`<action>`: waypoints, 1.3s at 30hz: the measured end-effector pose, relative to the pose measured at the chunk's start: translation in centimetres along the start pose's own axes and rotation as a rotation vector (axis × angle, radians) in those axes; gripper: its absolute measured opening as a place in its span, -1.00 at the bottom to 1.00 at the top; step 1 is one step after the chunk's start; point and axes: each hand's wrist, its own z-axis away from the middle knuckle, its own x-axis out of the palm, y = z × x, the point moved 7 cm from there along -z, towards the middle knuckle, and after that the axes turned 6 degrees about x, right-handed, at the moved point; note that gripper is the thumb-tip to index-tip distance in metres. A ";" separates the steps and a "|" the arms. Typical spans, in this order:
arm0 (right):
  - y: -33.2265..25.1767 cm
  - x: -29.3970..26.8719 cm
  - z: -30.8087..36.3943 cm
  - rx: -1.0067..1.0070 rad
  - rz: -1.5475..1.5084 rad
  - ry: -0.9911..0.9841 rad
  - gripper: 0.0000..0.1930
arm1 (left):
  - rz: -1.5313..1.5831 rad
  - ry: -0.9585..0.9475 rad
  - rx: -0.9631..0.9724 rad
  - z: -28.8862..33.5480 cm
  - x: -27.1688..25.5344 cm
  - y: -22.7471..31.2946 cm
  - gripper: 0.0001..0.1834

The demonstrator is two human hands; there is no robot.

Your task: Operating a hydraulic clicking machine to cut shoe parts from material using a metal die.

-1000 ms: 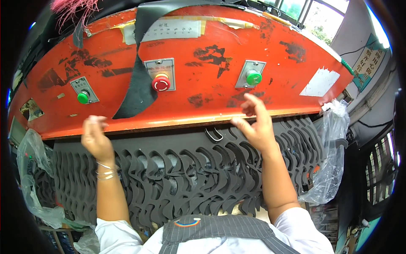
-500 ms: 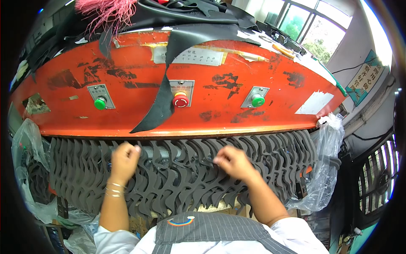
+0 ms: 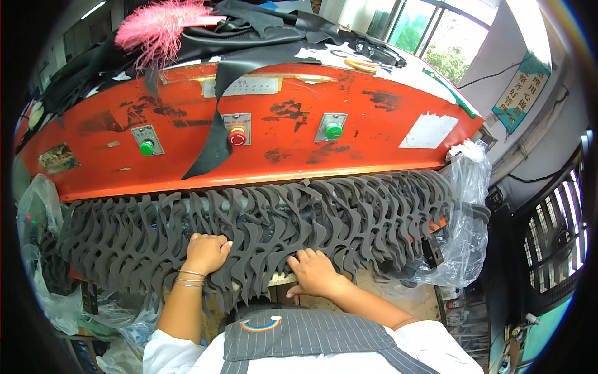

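- Nearest the camera: a grey pin-striped apron bib (image 3: 299, 333) over white sleeves, with both forearms rising from the lower edge.
- Left hand (image 3: 205, 252): curled into a loose fist on the dark grey foam sheet (image 3: 261, 227), fingers together and folded down into the material, apparently gripping its near edge. Thin bangles (image 3: 189, 278) sit at the wrist.
- Right hand (image 3: 314, 272): laid palm-down on the near edge of the same sheet, fingers slightly apart and flexed, pressing on the foam rather than closed around it.
- The 2 hands sit near each other at mid-width, a placement that likely steadies the floppy sheet evenly.
- Foam sheet: matte, soft-looking, cut through with repeated wavy curved openings, leaving a lattice of ribs. It spans the work bed under the machine head, its ends drooping left and right.
- Clear plastic bags (image 3: 464, 218) hang at both ends of the bed, crinkled and glossy.
- Orange press head (image 3: 374, 140): chipped, scuffed painted metal carrying 2 green buttons (image 3: 334, 131) and 1 red button (image 3: 237, 138).
- A black leather strip (image 3: 215, 131) hangs over the head's front.
- Farthest: a pink feather duster (image 3: 159, 31) and dark offcuts on top.
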 end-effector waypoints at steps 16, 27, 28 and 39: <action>-1.3 6.8 8.2 0.074 0.064 0.182 -0.34 | -0.235 -0.105 -0.117 10.6 5.2 7.8 -0.48; -0.8 7.0 7.4 0.059 -0.006 0.151 -0.45 | -0.199 -0.138 -0.183 11.3 5.5 7.7 -0.39; -0.3 6.4 6.4 0.065 -0.006 0.154 -0.45 | -0.207 -0.128 -0.149 10.1 4.7 7.4 -0.40; 7.8 9.0 4.9 -0.095 -1.041 -0.513 -0.64 | -0.225 0.321 0.218 5.1 5.5 9.8 -0.79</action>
